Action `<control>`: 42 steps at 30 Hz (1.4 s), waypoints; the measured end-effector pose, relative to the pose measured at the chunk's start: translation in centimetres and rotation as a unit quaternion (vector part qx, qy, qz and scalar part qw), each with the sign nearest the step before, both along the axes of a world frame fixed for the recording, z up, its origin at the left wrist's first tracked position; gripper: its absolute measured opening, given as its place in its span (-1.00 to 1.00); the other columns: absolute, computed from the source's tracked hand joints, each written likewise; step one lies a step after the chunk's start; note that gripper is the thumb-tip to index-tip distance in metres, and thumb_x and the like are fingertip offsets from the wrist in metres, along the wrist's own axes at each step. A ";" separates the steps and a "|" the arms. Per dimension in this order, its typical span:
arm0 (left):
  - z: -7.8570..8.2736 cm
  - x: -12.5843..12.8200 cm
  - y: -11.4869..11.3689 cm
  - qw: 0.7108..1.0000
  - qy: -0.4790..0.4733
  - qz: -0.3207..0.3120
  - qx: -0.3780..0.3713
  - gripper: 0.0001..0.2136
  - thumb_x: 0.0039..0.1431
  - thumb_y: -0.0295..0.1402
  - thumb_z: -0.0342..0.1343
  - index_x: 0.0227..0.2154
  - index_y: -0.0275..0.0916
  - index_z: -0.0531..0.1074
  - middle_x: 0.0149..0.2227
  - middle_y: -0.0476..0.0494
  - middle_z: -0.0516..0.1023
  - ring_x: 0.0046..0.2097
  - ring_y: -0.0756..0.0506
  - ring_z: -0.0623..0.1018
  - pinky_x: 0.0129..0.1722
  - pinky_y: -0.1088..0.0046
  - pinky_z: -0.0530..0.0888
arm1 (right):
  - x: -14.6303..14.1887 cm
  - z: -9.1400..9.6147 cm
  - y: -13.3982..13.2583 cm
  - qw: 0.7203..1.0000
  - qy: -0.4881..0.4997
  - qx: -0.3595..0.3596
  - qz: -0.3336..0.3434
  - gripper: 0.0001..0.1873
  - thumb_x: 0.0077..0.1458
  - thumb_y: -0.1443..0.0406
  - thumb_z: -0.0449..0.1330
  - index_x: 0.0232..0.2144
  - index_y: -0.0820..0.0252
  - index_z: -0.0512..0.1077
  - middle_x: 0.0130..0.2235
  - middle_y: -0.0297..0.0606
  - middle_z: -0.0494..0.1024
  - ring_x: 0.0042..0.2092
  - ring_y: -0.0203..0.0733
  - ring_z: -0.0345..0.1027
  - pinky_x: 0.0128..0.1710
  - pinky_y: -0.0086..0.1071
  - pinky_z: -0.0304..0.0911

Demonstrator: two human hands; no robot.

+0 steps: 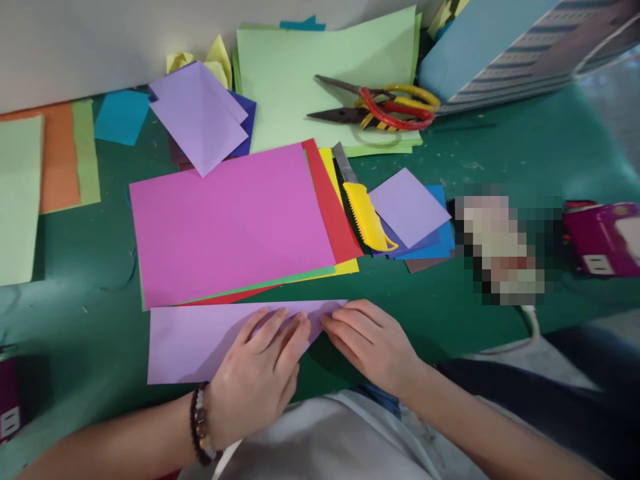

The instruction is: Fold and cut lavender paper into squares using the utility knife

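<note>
A lilac sheet of paper (187,343) lies lengthwise at the near side of the green table, its right end tapering to a folded slant. My left hand (260,363) rests on its right half, fingers spread and pressing down; a beaded bracelet circles that wrist. At the paper's right tip, my right hand (373,340) has its fingers together, pinching the corner; the thumb is hidden. Just beyond lies a stack of coloured sheets, with a magenta sheet (230,227) on top. A yellow-handled utility knife (365,213) sits along the stack's right edge.
Pliers and scissors with red and yellow handles (397,110) lie on pale green sheets (285,80). Lilac paper squares (410,207) sit right of the knife, beside a blurred-out object (500,247) with a cable. A blue box (490,47) stands at back right. Orange paper (60,153) lies left.
</note>
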State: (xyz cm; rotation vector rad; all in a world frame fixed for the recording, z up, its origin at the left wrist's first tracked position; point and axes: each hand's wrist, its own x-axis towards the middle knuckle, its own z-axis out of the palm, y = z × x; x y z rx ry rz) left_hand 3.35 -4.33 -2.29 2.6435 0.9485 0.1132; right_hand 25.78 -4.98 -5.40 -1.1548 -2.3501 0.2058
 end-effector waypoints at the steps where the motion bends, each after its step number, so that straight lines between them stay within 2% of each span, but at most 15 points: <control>1: 0.1 0.0 0.1 1.000 -0.001 -0.002 -0.010 -0.52 0.24 -0.44 -0.10 0.23 -0.41 0.15 0.19 -0.23 0.34 0.20 -0.20 0.29 0.23 0.16 0.18 | 0.0 -0.1 -0.2 1.000 -0.001 -0.006 0.005 -0.84 0.15 0.47 0.14 -0.25 0.25 0.49 -0.35 -0.23 0.55 -0.27 -0.21 0.39 -0.25 -0.30 0.41; 8: 0.1 -0.4 0.7 0.999 0.000 -0.007 -0.032 -0.48 0.18 -0.58 -0.13 0.23 -0.38 0.11 0.16 -0.21 0.38 0.20 -0.14 0.31 0.21 0.23 0.23 | -0.7 -0.2 -1.1 0.999 0.002 -0.029 0.030 -0.82 0.16 0.46 0.11 -0.22 0.30 0.49 -0.32 -0.17 0.55 -0.23 -0.17 0.40 -0.23 -0.27 0.41; 15: 0.4 -0.7 1.0 1.000 0.002 -0.019 -0.016 -0.54 0.23 -0.58 -0.16 0.20 -0.38 0.17 0.12 -0.19 0.42 0.17 -0.12 0.33 0.18 0.30 0.22 | -1.4 -0.3 -1.8 0.998 -0.011 -0.044 0.048 -0.76 0.22 0.43 0.03 -0.19 0.25 0.50 -0.29 -0.19 0.55 -0.22 -0.18 0.39 -0.19 -0.26 0.41; 23: 0.5 -0.6 0.9 1.000 0.024 -0.015 -0.006 -0.57 0.25 -0.55 -0.17 0.17 -0.34 0.20 0.10 -0.17 0.44 0.18 -0.07 0.32 0.17 0.34 0.22 | -2.2 -1.0 -3.0 0.996 -0.016 -0.048 0.075 -0.76 0.21 0.43 0.03 -0.17 0.29 0.48 -0.28 -0.17 0.54 -0.19 -0.15 0.37 -0.18 -0.22 0.40; 31: 0.5 -0.6 0.9 1.000 0.011 -0.016 -0.003 -0.60 0.28 -0.53 -0.17 0.16 -0.36 0.19 0.08 -0.17 0.46 0.17 -0.07 0.33 0.16 0.34 0.23 | -3.9 -0.2 -3.3 0.994 0.002 -0.029 0.104 -0.80 0.19 0.46 0.06 -0.26 0.36 0.50 -0.34 -0.16 0.53 -0.23 -0.15 0.35 -0.21 -0.27 0.36; 38: 0.4 -0.6 0.9 1.000 0.011 -0.017 0.009 -0.62 0.30 -0.50 -0.15 0.16 -0.38 0.19 0.06 -0.18 0.47 0.17 -0.09 0.34 0.16 0.34 0.22 | -5.7 0.4 -4.4 0.989 0.050 -0.040 0.134 -0.70 0.26 0.43 -0.05 -0.25 0.31 0.50 -0.36 -0.22 0.54 -0.23 -0.17 0.35 -0.26 -0.30 0.35; 40: 0.4 -0.6 0.9 1.000 0.018 -0.017 0.009 -0.61 0.30 -0.46 -0.10 0.17 -0.39 0.18 0.07 -0.19 0.46 0.17 -0.09 0.33 0.17 0.34 0.22 | -5.3 0.8 -4.4 0.988 0.079 -0.040 0.127 -0.76 0.24 0.42 0.00 -0.25 0.28 0.49 -0.37 -0.26 0.54 -0.27 -0.22 0.35 -0.26 -0.32 0.35; 42: 0.4 -0.6 0.9 1.000 0.023 -0.020 0.005 -0.60 0.30 -0.38 -0.04 0.17 -0.34 0.19 0.10 -0.17 0.44 0.17 -0.09 0.33 0.17 0.33 0.22 | -4.0 1.0 -3.8 0.992 0.094 -0.045 0.076 -0.85 0.21 0.40 0.09 -0.23 0.25 0.47 -0.37 -0.27 0.54 -0.29 -0.24 0.35 -0.24 -0.33 0.34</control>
